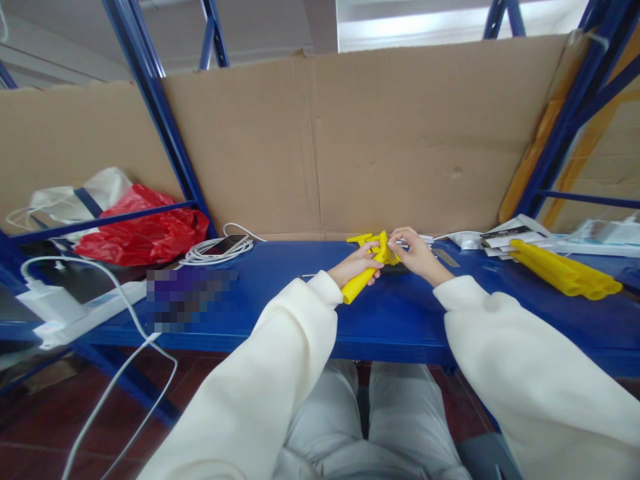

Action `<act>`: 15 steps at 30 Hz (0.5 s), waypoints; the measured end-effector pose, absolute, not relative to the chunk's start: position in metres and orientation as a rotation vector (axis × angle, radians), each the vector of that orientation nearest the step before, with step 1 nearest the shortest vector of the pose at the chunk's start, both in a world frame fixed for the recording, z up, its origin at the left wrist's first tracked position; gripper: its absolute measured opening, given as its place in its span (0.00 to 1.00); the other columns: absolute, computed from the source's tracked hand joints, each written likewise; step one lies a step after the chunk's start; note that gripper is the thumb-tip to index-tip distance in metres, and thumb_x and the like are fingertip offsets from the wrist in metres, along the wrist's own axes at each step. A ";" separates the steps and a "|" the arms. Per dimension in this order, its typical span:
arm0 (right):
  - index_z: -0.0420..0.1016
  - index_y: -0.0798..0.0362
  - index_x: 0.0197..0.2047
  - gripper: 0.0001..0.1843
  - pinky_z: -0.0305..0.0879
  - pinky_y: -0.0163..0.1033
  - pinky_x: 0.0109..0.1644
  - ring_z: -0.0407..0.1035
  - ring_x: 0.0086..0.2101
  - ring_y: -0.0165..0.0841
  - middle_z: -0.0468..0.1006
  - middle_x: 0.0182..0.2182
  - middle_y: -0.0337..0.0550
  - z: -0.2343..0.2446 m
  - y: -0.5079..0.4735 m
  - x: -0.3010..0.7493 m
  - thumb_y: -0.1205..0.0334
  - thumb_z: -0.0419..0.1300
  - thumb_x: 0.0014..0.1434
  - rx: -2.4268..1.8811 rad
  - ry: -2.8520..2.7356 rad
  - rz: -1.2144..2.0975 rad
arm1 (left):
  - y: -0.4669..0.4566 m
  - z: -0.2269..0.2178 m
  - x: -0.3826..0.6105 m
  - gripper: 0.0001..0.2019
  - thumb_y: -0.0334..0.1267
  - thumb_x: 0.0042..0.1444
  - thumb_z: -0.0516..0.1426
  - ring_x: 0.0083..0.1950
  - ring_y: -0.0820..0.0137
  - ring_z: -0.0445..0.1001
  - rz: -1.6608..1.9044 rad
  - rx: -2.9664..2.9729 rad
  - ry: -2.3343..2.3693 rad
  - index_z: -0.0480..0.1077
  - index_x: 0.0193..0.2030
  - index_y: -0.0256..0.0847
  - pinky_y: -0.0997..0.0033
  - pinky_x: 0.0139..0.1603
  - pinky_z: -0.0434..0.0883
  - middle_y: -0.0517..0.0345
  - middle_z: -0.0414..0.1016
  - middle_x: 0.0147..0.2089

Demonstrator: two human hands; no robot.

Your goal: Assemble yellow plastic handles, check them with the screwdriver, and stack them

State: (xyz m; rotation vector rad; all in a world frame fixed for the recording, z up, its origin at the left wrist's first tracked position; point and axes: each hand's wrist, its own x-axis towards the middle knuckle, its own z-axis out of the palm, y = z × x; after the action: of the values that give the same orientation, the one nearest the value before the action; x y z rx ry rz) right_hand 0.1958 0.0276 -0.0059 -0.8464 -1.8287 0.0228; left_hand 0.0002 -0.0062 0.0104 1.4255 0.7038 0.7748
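Observation:
My left hand is wrapped round a yellow plastic tube that slants down toward me over the blue shelf. My right hand pinches the tube's upper end, where a yellow fitting sits. A second small yellow piece lies on the shelf just behind my left hand. Both arms wear white sleeves.
Several more yellow tubes lie at the right, with papers and packets behind them. A phone with a coiled white cable, a red bag and a white power strip are at the left. Cardboard backs the shelf.

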 end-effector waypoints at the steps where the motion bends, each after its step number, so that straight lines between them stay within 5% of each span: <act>1: 0.70 0.48 0.30 0.10 0.65 0.53 0.55 0.70 0.45 0.44 0.76 0.37 0.47 -0.006 0.027 0.196 0.53 0.60 0.59 -0.848 -1.830 0.020 | -0.006 0.010 0.000 0.35 0.23 0.52 0.58 0.22 0.77 0.68 0.780 1.418 0.699 0.55 0.67 0.44 0.79 0.20 0.63 0.65 0.67 0.33; 15: 0.67 0.48 0.34 0.05 0.64 0.53 0.53 0.68 0.45 0.45 0.75 0.41 0.50 -0.001 0.019 0.196 0.64 0.54 0.62 -0.851 -1.973 -0.288 | -0.013 0.011 0.005 0.31 0.21 0.52 0.56 0.21 0.77 0.68 0.839 1.382 0.665 0.57 0.62 0.45 0.78 0.17 0.62 0.65 0.66 0.35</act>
State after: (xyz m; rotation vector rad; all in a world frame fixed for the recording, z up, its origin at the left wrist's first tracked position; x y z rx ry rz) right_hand 0.1962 0.0194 -0.0007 -0.8511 -1.9734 -0.2877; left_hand 0.0049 -0.0135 0.0111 1.3815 0.6653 0.8388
